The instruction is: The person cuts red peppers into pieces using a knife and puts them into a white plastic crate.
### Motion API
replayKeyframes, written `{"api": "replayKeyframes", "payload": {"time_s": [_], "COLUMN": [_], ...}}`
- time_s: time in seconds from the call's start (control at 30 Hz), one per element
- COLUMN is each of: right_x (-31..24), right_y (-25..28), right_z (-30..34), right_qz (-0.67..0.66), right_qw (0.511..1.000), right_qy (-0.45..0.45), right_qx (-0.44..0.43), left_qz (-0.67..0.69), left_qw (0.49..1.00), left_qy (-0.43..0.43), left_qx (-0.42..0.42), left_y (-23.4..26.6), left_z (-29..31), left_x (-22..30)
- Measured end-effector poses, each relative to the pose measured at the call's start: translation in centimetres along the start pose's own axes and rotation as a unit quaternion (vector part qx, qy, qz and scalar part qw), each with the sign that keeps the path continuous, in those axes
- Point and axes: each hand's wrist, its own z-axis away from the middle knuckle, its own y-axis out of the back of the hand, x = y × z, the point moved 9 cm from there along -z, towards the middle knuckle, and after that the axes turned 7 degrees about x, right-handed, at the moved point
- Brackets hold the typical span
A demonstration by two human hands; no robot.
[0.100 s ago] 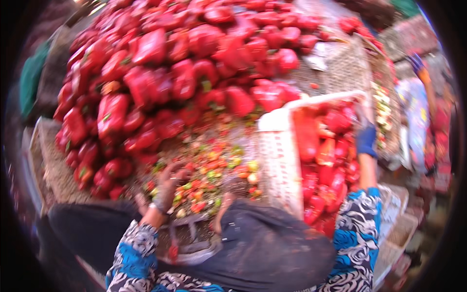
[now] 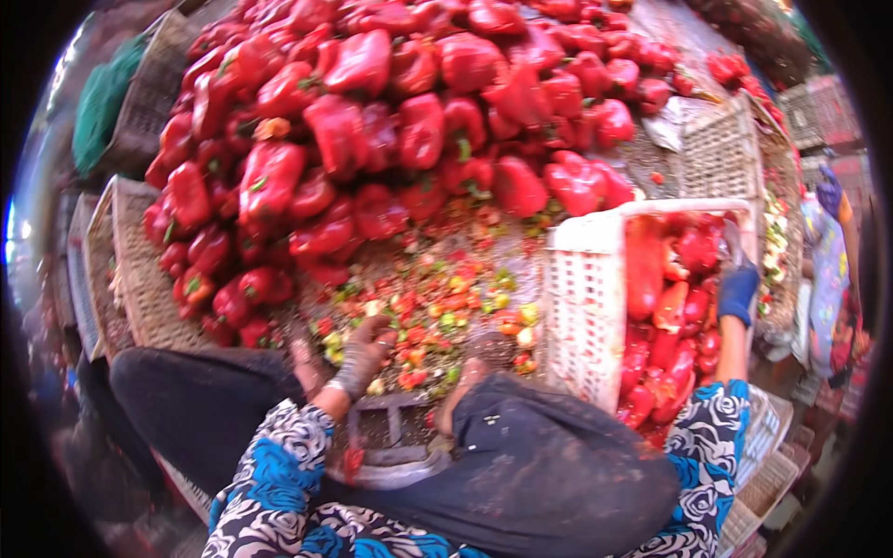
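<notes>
Fingers of the left hand (image 2: 368, 344), lower left of centre, are half open, apparently empty. Red peppers (image 2: 423, 130), piled upper centre and inside the white crate (image 2: 584, 316) at right, should handle light, firm and slippery; grasp around the shoulders. Gloved right hand (image 2: 739, 292) appears closed around a blade (image 2: 731, 242).

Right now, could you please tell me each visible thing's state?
White perforated plastic crate, holding red peppers.
Heap of large red bell peppers, loosely piled.
Small red, yellow and green scraps, scattered.
Grey-cuffed left hand, fingers curled near the scraps.
Blue-gloved right hand, by the crate's rim, grip unclear.
</notes>
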Motion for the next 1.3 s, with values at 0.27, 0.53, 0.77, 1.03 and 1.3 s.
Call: {"api": "replayKeyframes", "payload": {"time_s": [0.27, 0.53, 0.77, 1.03, 1.3], "right_x": [-9.3, -26.8, -41.8, -46.4, -44.8], "right_y": [4.1, 5.6, 8.2, 3.8, -2.3], "right_z": [-1.5, 5.7, 13.8, 22.0, 30.1], "right_qz": [-0.074, -0.37, -0.299, -0.269, -0.276], "right_qw": [0.993, 0.917, 0.908, 0.818, 0.765], "right_qy": [0.085, -0.005, 0.042, -0.011, -0.038], "right_qx": [0.037, -0.145, -0.29, -0.509, -0.58], "left_qz": [0.058, 0.365, 0.059, 0.295, 0.428], "left_qw": [0.967, 0.889, 0.92, 0.903, 0.902], "left_qy": [-0.098, -0.026, 0.079, 0.087, -0.044], "left_qx": [0.226, 0.275, 0.38, 0.3, -0.035], "left_y": [3.1, 9.1, 10.9, 6.9, 4.1], "left_z": [-3.3, -17.9, -21.5, -18.0, -6.9], "left_x": [-5.1, -8.7, -11.1, -9.1, -3.0]}}
